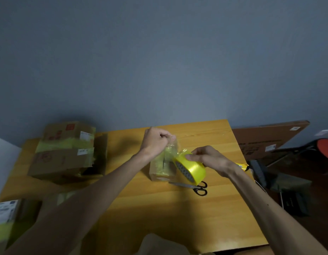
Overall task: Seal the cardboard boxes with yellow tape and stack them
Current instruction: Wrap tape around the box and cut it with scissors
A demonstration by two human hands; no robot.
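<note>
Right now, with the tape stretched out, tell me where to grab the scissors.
Take the scissors by their black handle loops, coming down from the right. They lie flat on the table, blades pointing left, loops nearest the right hand, which holds the tape roll close by.

yellowish wooden table, stack of taped cardboard boxes sitting far left, small box about mid-table, black-handled scissors just near-right of it
</note>
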